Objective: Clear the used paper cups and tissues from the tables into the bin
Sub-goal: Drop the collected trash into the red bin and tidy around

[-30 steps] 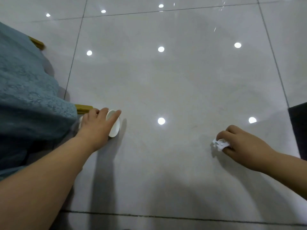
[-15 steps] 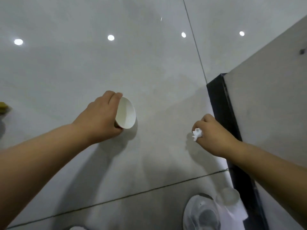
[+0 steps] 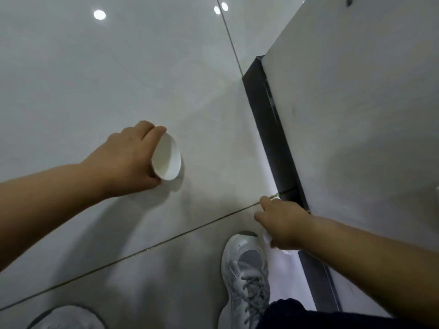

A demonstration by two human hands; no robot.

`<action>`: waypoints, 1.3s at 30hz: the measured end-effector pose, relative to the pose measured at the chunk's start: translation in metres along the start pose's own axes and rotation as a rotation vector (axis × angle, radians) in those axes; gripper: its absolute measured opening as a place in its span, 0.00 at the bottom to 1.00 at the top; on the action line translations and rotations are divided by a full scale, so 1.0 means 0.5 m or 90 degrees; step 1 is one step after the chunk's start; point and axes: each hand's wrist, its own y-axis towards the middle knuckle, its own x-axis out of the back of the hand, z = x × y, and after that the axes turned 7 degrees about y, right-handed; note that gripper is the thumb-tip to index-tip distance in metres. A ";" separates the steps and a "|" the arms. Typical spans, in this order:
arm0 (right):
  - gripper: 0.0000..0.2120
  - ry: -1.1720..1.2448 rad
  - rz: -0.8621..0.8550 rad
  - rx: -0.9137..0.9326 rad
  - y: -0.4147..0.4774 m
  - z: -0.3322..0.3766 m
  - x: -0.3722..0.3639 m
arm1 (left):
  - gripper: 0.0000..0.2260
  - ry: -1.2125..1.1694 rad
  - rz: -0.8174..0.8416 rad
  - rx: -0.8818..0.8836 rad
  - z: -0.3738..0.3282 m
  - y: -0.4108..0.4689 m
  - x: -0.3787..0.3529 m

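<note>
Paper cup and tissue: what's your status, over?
Left hand grips the paper cup, held sideways. Right hand fisted, a white scrap of tissue peeking out below. No bin in sight; wall close on the right.

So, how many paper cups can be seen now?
1: the paper cup is held in the left hand, above the floor. A white bit under the right hand is unclear.

I see a plain white paper cup [image 3: 166,160] at left and a white tissue [image 3: 267,237] nearer, at right. The floor tiles [image 3: 95,79] are glossy pale grey with thin dark grout lines. Black skirting [image 3: 273,129] edges an off-white wall [image 3: 356,115]. The near right sneaker [image 3: 247,269] is white with grey mesh.
</note>
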 end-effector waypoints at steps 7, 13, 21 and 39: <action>0.15 -0.111 0.029 0.004 0.008 -0.023 -0.080 | 0.44 0.020 -0.007 -0.045 -0.035 0.028 -0.006; 0.15 -0.066 -0.066 -0.006 0.027 -0.014 -0.038 | 0.45 0.020 0.001 -0.037 -0.022 0.019 -0.012; 0.04 0.428 -0.431 0.000 0.028 0.020 0.116 | 0.46 -0.116 0.015 0.077 0.010 -0.003 -0.006; 0.08 0.622 -0.473 0.162 0.037 0.098 0.250 | 0.50 -0.272 -0.030 0.100 0.011 -0.009 0.013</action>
